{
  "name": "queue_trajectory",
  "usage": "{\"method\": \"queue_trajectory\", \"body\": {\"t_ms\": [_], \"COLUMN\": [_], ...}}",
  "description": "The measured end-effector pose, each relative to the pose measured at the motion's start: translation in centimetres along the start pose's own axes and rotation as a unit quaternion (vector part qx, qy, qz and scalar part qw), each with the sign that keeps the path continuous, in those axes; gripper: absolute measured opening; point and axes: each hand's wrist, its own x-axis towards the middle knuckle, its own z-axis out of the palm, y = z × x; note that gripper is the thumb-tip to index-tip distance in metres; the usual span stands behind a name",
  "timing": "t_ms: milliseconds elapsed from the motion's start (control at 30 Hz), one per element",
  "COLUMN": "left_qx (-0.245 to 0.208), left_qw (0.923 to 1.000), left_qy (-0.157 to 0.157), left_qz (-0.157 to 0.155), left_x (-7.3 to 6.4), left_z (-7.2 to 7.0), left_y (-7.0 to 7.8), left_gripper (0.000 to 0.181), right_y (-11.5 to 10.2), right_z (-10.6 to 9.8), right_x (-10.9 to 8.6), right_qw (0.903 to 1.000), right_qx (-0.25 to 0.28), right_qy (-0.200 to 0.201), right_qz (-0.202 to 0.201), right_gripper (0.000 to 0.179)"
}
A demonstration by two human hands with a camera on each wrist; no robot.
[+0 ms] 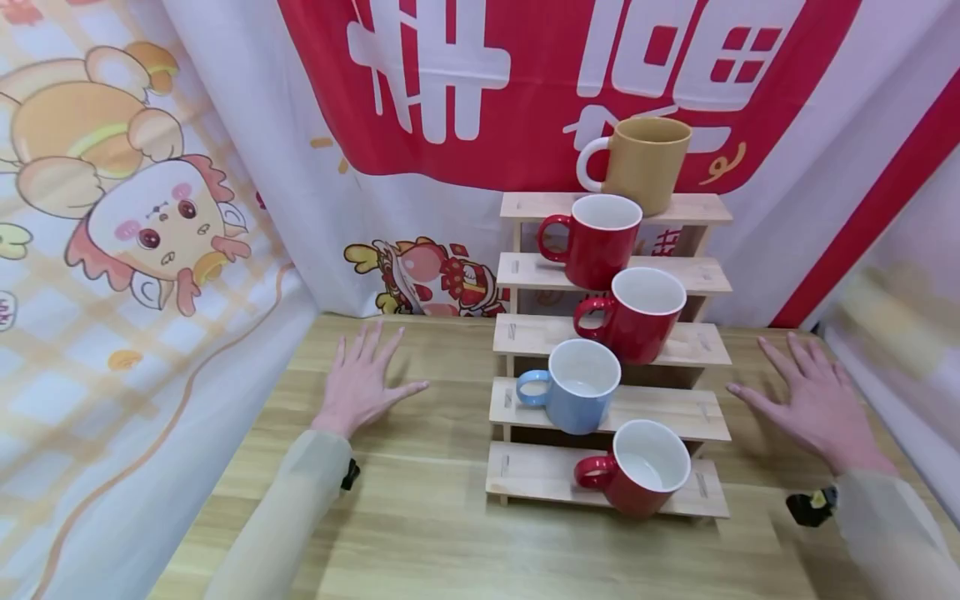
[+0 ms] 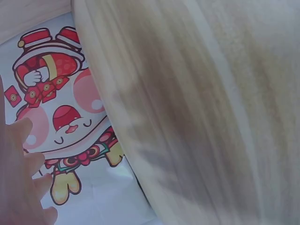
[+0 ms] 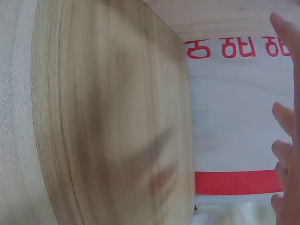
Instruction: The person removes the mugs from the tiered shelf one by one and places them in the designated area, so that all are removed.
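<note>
Mugs point(image 1: 643, 333) stand on the stepped wooden shelf point(image 1: 660, 410) between our left hand point(image 1: 363, 379) and right hand point(image 1: 817, 408), both spread, grasping nothing, and we judge these mugs hard, smooth, breakable, best held by the handle point(image 1: 582, 167).

Tan mug point(image 1: 647, 171), white handle. Upper red mug point(image 1: 597, 258), middle red mug point(image 1: 639, 332) and lowest red mug point(image 1: 636, 487), white interiors. Light blue mug point(image 1: 578, 407), white interior. Stepped stand point(image 1: 652, 410), pale wood colour. Worktop point(image 1: 420, 517), yellowish-brown, streaked grain. Back cloth point(image 1: 420, 200), white, red panel point(image 1: 540, 108) with white lettering point(image 1: 435, 100). Side cloth point(image 1: 150, 342), white, pale orange check, orange-and-white cartoon figure point(image 1: 161, 225). Sleeves point(image 1: 277, 508), plain cream.
</note>
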Motion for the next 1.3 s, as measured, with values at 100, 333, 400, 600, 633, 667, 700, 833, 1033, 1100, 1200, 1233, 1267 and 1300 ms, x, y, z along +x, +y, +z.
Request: {"method": "queue_trajectory", "body": {"t_ms": [100, 333, 400, 600, 633, 667, 700, 833, 1033, 1100, 1200, 1233, 1267, 1300], "left_qx": [-0.001, 0.001, -0.003, -0.064, -0.08, -0.096, -0.115, -0.204, -0.322, -0.346, -0.375, -0.381, -0.386, -0.392], "left_qw": [1.0, 0.9999, 0.9998, 0.9972, 0.9958, 0.9941, 0.9916, 0.9747, 0.9375, 0.9272, 0.9146, 0.9117, 0.909, 0.9063], "left_qy": [-0.001, 0.012, 0.016, 0.037, 0.043, 0.05, 0.058, 0.091, 0.131, 0.142, 0.151, 0.154, 0.157, 0.159], "left_qz": [-0.002, 0.006, 0.009, 0.0, -0.002, -0.003, -0.003, -0.013, -0.02, -0.015, -0.003, 0.001, 0.005, 0.008], "left_x": [-0.1, 0.0, 0.2, 1.4, 1.6, 1.9, 2.2, 3.3, 4.7, 5.5, 6.6, 6.9, 7.2, 7.5], "left_z": [-0.2, -0.8, -1.1, -3.0, -3.4, -3.8, -4.3, -6.4, -9.3, -10.0, -11.2, -11.7, -12.2, -12.7], "left_y": [0.1, 0.5, 0.8, 2.7, 3.1, 3.5, 3.9, 5.6, 8.1, 9.0, 10.3, 10.8, 11.3, 11.8], "left_gripper": [0.106, 0.108, 0.109, 0.111, 0.111, 0.11, 0.109, 0.099, 0.085, 0.083, 0.083, 0.083, 0.084, 0.084], "right_y": [-0.2, -1.5, -2.0, -3.5, -3.8, -4.1, -4.4, -5.4, -7.0, -7.7, -8.6, -8.9, -9.1, -9.3], "right_z": [-0.1, -0.7, -0.9, -1.9, -2.2, -2.4, -2.7, -3.2, -1.8, -1.2, -0.6, -0.4, -0.2, 0.0], "right_x": [-0.3, -1.6, -2.0, -3.1, -3.2, -3.4, -3.5, -3.9, -4.0, -3.9, -3.9, -3.9, -3.9, -3.9], "right_qw": [1.0, 0.9965, 0.9938, 0.9842, 0.9817, 0.9787, 0.9762, 0.9659, 0.944, 0.9321, 0.9154, 0.9118, 0.9082, 0.9054], "right_qx": [0.006, 0.081, 0.105, 0.152, 0.162, 0.175, 0.185, 0.227, 0.285, 0.305, 0.332, 0.339, 0.344, 0.35], "right_qy": [0.004, 0.0, -0.008, -0.026, -0.027, -0.029, -0.028, -0.027, -0.07, -0.089, -0.11, -0.114, -0.117, -0.118], "right_qz": [-0.001, 0.02, 0.035, 0.088, 0.096, 0.104, 0.111, 0.122, 0.15, 0.173, 0.199, 0.202, 0.207, 0.209], "right_gripper": [0.094, 0.09, 0.089, 0.086, 0.084, 0.083, 0.081, 0.071, 0.069, 0.075, 0.082, 0.084, 0.085, 0.085]}}
